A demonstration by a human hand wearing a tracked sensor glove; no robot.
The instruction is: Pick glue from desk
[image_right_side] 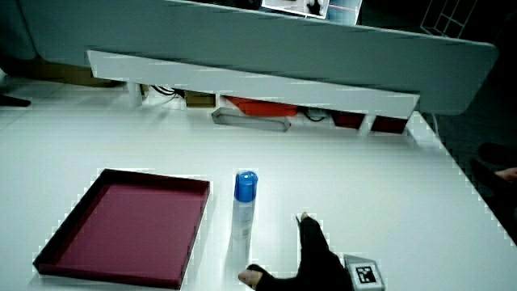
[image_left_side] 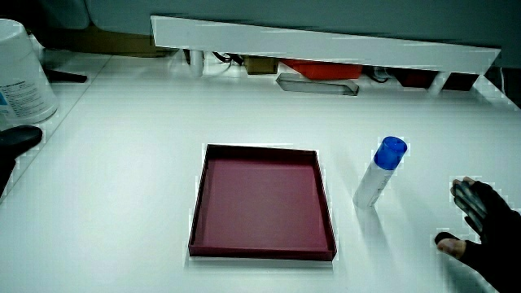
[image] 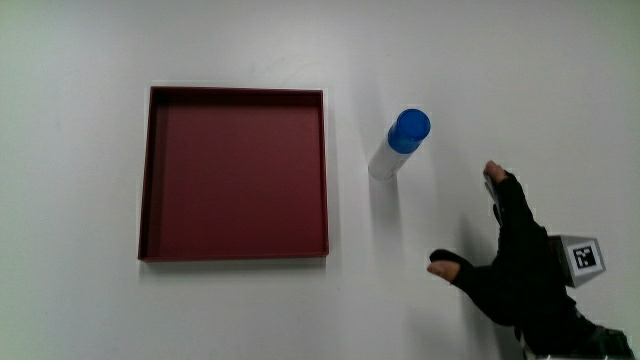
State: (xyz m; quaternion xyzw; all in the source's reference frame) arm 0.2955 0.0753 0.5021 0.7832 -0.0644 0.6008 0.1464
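The glue stick (image: 398, 143), a white tube with a blue cap, stands upright on the white table beside the dark red tray (image: 158, 175); it shows in both side views (image_left_side: 379, 172) (image_right_side: 245, 206). The gloved hand (image: 505, 262) hovers beside the glue, nearer to the person, apart from it. Its fingers are spread, thumb held away from the forefinger, and they hold nothing. The patterned cube (image: 581, 256) sits on the hand's back. The hand also appears in both side views (image_left_side: 482, 228) (image_right_side: 311, 259).
The shallow red tray (image_left_side: 203, 183) (image_right_side: 60, 238) holds nothing. A low white partition (image_left_side: 326, 42) runs along the table's edge farthest from the person, with small items under it. In a side view a white jar (image_left_side: 23, 73) stands at the table's edge.
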